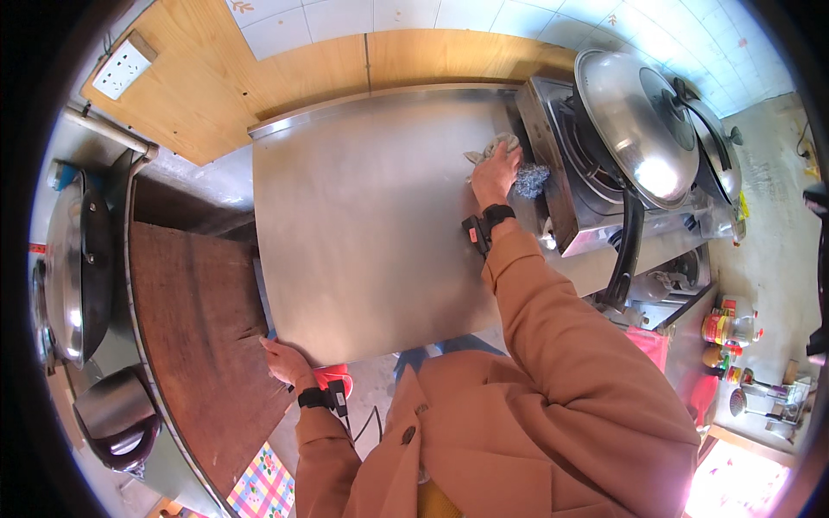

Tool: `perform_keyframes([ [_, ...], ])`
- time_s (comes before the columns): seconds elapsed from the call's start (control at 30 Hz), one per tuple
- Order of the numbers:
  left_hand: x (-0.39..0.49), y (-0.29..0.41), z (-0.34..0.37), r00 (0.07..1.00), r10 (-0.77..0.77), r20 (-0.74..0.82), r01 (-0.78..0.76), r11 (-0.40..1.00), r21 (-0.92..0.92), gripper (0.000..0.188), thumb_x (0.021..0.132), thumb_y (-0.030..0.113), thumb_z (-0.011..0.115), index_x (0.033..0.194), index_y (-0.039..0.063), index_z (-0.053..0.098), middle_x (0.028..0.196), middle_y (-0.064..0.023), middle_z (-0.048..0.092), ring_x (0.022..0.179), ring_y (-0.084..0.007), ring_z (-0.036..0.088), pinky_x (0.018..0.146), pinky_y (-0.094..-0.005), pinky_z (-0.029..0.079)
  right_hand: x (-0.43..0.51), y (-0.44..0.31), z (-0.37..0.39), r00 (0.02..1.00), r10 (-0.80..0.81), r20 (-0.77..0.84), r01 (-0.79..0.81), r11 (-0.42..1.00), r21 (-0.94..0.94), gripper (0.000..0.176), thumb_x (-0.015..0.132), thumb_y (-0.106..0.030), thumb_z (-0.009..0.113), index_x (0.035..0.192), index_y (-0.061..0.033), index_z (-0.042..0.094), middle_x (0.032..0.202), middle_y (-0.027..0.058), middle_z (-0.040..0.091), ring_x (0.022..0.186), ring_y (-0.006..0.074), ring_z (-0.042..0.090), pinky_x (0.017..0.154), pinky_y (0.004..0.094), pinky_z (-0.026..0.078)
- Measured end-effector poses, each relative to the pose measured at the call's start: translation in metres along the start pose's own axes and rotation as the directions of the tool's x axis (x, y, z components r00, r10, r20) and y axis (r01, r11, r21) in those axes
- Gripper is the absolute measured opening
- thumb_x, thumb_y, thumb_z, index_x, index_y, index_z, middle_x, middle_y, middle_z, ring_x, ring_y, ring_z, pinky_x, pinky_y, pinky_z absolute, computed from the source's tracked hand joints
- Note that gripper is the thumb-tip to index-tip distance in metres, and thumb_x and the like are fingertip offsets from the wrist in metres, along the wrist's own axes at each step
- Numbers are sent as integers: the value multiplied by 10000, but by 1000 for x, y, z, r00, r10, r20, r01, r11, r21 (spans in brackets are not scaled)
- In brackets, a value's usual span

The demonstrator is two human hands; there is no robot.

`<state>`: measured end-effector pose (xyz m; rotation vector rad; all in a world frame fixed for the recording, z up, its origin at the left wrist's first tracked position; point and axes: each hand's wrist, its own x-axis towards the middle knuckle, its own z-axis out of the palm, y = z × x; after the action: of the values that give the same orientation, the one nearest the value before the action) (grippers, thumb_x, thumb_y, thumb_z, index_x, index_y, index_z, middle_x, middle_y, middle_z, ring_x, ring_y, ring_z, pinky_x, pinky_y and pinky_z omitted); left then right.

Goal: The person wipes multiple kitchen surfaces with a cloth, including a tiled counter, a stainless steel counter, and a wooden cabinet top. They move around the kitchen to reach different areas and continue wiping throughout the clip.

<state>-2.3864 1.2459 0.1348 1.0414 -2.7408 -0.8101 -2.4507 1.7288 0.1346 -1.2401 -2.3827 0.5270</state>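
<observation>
My right hand (495,176) presses a crumpled greyish cloth (500,144) onto a stainless-steel tabletop (369,220), close to its far right side. Just right of those fingers lies a steel-wool scouring ball (532,181), beside the base of a gas stove (550,181). At the near left corner of the tabletop, my left hand (287,362) touches the edge. Its fingers are partly hidden, so whether they grip the corner is not clear. Both wrists wear black straps with small devices.
A lidded wok (635,123) sits on the stove, its black handle (627,252) jutting towards me. Left, a brown wooden board (201,337) lies lower, near another lidded pan (74,272) and a kettle (120,414). Bottles (728,320) stand right. A cable (369,424) hangs below.
</observation>
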Motion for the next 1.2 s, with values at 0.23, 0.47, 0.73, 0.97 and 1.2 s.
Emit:
perform_keyframes([
  [0.23,2,-4,3,1000,15,9,-15,1000,-11,638,972,472,250,944,10,688,959,-212,658,894,-404,603,818,-471,454,51,0,27,996,78,-33,-80,994,-68,579,787,-114,555,1335,-23,391,1403,268,231,1309,425,238,1088,485,205],
  [0.47,-3,4,-1,999,25,-28,-26,998,-51,631,963,472,313,930,-52,663,922,-266,642,872,-430,593,784,-473,447,105,7,61,1000,3,22,6,920,-392,583,745,-141,612,1294,-49,440,1345,245,280,1265,422,274,1074,459,225],
  [0.73,0,0,2,1000,-15,-14,16,1000,25,632,970,474,279,930,-2,692,932,-201,666,877,-377,613,795,-446,458,117,-3,63,992,-61,-114,43,988,-148,487,728,-148,634,1185,-49,500,1264,229,372,1194,413,359,1007,480,303],
  [0.97,-3,2,2,1000,-26,-14,26,998,-50,650,962,493,282,921,-4,700,913,-212,667,879,-382,618,796,-440,464,141,-17,51,999,29,14,-27,989,-146,435,746,-183,611,1157,-77,513,1235,212,398,1161,403,399,967,507,350],
  [1.2,-6,9,-2,999,-50,14,50,998,25,663,957,515,255,963,19,695,926,-231,656,876,-408,607,805,-469,455,143,-15,53,998,-39,53,45,992,-119,481,752,-196,595,1218,-119,507,1286,125,445,1214,354,373,982,484,328],
])
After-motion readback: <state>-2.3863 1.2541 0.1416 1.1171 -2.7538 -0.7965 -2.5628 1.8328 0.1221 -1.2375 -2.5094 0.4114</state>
